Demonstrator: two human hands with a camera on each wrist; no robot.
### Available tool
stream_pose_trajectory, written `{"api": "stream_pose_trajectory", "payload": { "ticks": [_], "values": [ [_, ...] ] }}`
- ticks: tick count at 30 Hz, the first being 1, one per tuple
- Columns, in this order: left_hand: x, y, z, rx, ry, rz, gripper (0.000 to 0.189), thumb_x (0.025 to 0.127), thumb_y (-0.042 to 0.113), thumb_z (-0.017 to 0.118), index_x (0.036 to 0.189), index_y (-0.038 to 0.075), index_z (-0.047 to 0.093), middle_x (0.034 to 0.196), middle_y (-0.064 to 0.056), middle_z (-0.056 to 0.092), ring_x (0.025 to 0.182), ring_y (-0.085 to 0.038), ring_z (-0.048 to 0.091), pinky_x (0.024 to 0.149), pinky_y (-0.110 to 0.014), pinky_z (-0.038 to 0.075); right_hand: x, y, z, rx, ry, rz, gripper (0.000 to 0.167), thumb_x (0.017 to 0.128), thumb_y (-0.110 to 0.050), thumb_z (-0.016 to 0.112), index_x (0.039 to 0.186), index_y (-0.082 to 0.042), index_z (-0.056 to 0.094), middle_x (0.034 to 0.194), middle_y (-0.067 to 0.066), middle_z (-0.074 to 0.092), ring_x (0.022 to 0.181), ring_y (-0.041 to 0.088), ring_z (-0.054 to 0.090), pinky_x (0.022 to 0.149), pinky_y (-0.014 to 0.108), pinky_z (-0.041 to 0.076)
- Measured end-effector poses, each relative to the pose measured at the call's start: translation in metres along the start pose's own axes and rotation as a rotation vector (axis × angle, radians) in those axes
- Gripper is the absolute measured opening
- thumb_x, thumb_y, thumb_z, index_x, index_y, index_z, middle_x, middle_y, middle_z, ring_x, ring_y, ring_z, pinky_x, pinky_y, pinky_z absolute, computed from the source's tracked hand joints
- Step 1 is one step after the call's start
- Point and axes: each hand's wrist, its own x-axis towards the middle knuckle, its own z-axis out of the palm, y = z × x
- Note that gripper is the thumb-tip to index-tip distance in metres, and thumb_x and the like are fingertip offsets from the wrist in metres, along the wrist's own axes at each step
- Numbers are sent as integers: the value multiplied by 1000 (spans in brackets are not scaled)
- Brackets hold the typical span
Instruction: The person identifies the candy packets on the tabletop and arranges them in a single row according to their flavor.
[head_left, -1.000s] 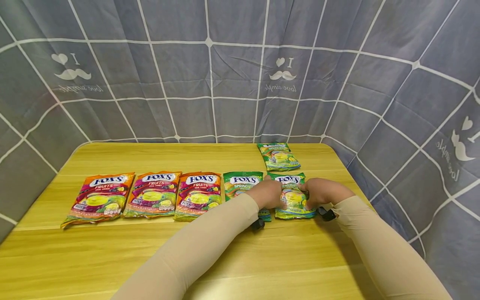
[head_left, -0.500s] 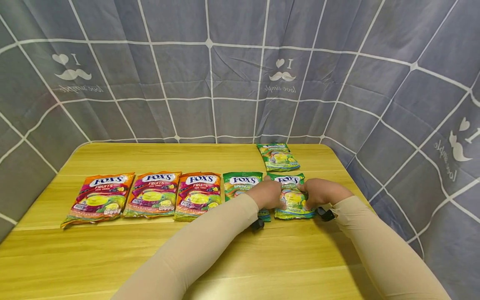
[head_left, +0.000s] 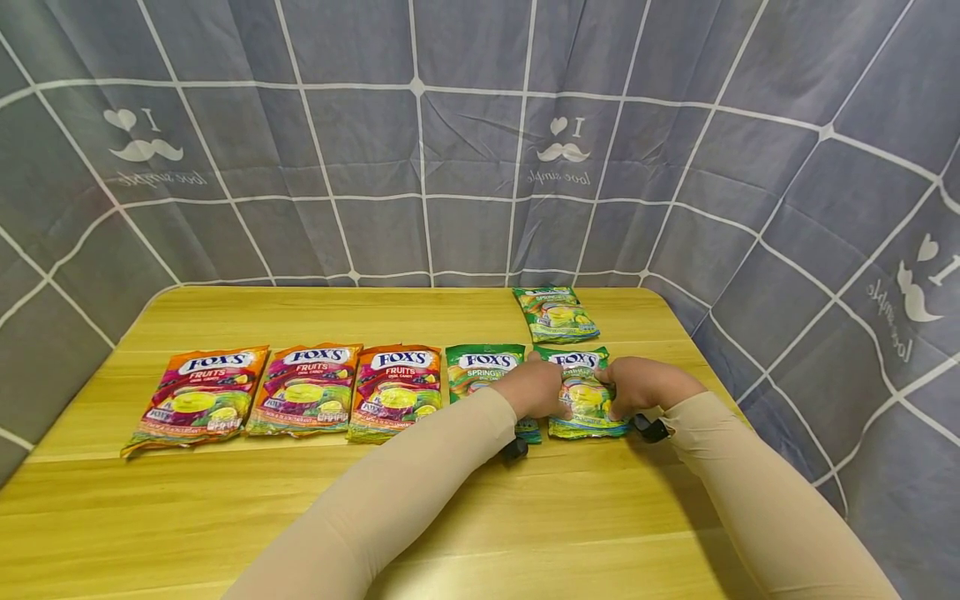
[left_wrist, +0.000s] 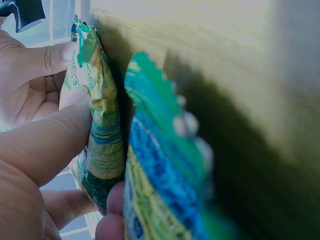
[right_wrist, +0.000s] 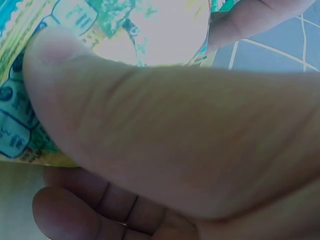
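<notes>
At the right end of a row, a green candy bag (head_left: 581,412) lies face up between my two hands in the head view. My left hand (head_left: 534,387) grips its left side, and my right hand (head_left: 651,385) grips its right side. The left wrist view shows my left thumb (left_wrist: 55,140) on the front of that candy bag (left_wrist: 102,112), with fingertips (left_wrist: 114,212) at its edge. Seen from the right wrist, my right thumb (right_wrist: 150,130) lies on the printed front, with fingers curled below. A neighbouring green bag (head_left: 486,361) is partly covered by my left hand.
Three orange-red fruit candy bags (head_left: 202,396) (head_left: 306,392) (head_left: 397,387) continue the row to the left. Another green candy bag (head_left: 557,315) lies behind, near the back edge of the wooden table (head_left: 225,517). A grey checked curtain (head_left: 472,150) surrounds the table's back and sides.
</notes>
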Motion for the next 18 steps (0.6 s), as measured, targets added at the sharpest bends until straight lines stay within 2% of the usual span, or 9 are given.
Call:
{"api": "stream_pose_trajectory", "payload": {
  "ticks": [8, 18],
  "values": [
    [0, 1, 0, -4, 0, -2, 45, 95, 48, 76, 121, 11, 75, 109, 0, 75, 111, -21, 52, 80, -32, 54, -1, 0, 0, -6, 7, -5, 79, 80, -13, 86, 151, 2, 55, 116, 15, 75, 84, 18, 57, 79, 33, 53],
    [-1, 0, 0, -2, 0, -4, 45, 94, 48, 76, 120, 11, 75, 106, -1, 75, 108, -20, 51, 81, -32, 55, -1, 0, 1, -9, 14, -22, 77, 80, -13, 86, 150, 2, 56, 113, 13, 75, 84, 17, 58, 80, 34, 54]
  ]
}}
